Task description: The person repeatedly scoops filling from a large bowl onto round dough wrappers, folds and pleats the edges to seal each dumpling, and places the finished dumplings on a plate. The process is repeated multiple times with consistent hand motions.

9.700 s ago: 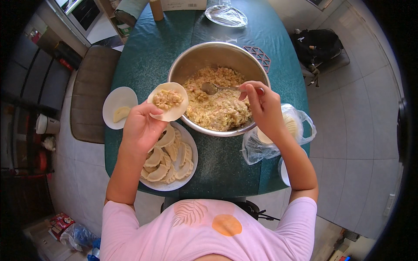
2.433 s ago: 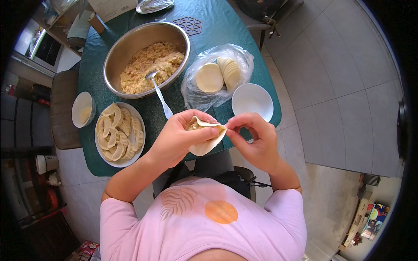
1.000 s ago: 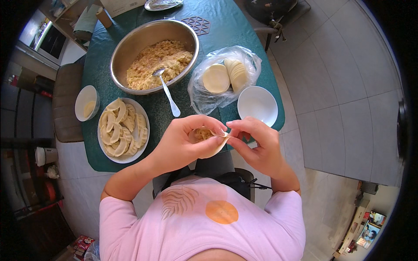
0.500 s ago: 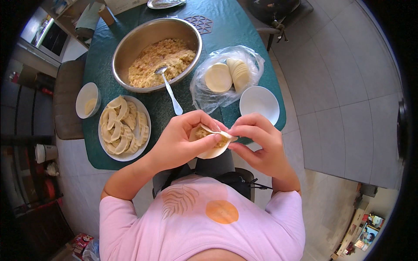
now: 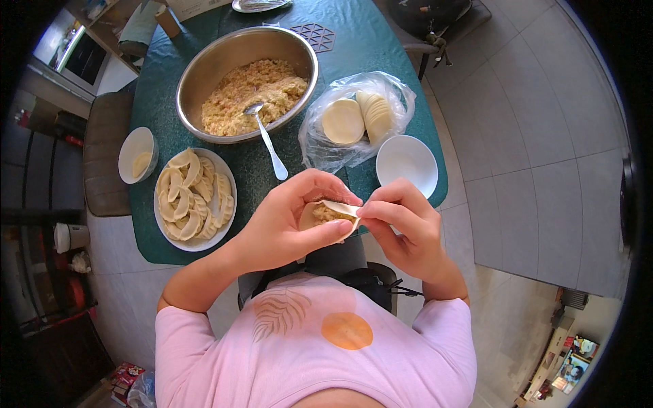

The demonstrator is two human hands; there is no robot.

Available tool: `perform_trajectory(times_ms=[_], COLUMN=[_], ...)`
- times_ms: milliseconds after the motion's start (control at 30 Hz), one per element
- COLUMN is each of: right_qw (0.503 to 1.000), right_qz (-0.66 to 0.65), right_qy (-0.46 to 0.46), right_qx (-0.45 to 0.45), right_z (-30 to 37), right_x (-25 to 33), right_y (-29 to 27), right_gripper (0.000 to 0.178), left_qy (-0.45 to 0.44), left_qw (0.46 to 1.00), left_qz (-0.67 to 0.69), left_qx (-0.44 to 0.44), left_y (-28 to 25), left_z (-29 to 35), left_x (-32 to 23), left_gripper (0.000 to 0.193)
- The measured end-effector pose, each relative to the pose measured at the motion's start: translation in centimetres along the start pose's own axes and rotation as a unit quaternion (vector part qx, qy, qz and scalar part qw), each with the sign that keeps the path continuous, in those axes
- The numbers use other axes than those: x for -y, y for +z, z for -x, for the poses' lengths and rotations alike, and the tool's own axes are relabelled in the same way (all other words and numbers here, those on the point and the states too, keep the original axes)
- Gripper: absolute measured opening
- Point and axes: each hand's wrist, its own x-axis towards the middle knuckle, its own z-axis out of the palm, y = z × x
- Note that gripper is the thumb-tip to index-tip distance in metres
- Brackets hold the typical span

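Note:
A part-folded dumpling (image 5: 331, 214) with pale filling showing in its open middle is held over the table's near edge. My left hand (image 5: 294, 214) cups it from the left, thumb and fingers around the wrapper. My right hand (image 5: 401, 221) pinches the right end of its edge between thumb and fingertips. Beyond them, a spoon (image 5: 270, 146) rests in the filling (image 5: 252, 92) inside a large steel bowl (image 5: 188, 75). Round wrappers (image 5: 343, 121) lie stacked in a clear plastic bag (image 5: 320, 151). To the left, folded dumplings (image 5: 182, 197) are piled on a white plate (image 5: 227, 228).
An empty-looking white bowl (image 5: 407, 165) stands right of my hands, near the table's edge. At the far left is a small white bowl (image 5: 138, 155) with something pale inside. A dark trivet (image 5: 315, 38) and a wrapped tray (image 5: 262, 5) lie at the back of the green-covered table (image 5: 354, 34).
My left thumb has shifted outward and the wrapper's opening shows more filling. My right fingers have closed together on the dumpling's right end. The items on the table have stayed put.

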Motion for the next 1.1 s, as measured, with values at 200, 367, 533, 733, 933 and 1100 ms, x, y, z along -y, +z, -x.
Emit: perform_trajectory(times_ms=[200, 367, 533, 733, 933, 1100], right_qw=[0.999, 0.998, 0.997, 0.998, 0.997, 0.999], right_qz=[-0.024, -0.012, 0.010, -0.016, 0.032, -0.002], right_qy=[0.023, 0.002, -0.045, -0.048, -0.069, -0.030], right_qx=[0.002, 0.059, 0.058, 0.023, 0.007, 0.025], right_z=[-0.1, -1.1, -1.1, -1.0, -0.6, -1.2], right_x=[-0.1, 0.8, 0.6, 0.5, 0.5, 0.9], right_y=[-0.1, -0.8, -0.6, 0.2, -0.1, -0.2], right_gripper=[0.025, 0.027, 0.026, 0.027, 0.026, 0.027], left_qy=[-0.101, -0.042, -0.063, -0.008, 0.013, -0.055], left_qw=[0.985, 0.994, 0.992, 1.000, 0.997, 0.984], left_qz=[0.141, 0.099, 0.103, 0.021, 0.082, 0.169], left_qx=[-0.019, -0.015, -0.020, 0.002, 0.001, -0.013], left_y=[-0.5, -0.4, -0.2, -0.2, -0.2, -0.4], left_z=[0.5, 0.5, 0.6, 0.7, 0.8, 0.8], left_x=[-0.5, 0.1, -0.6, -0.5, -0.3, -0.7], left_gripper=[0.018, 0.016, 0.015, 0.021, 0.022, 0.017])
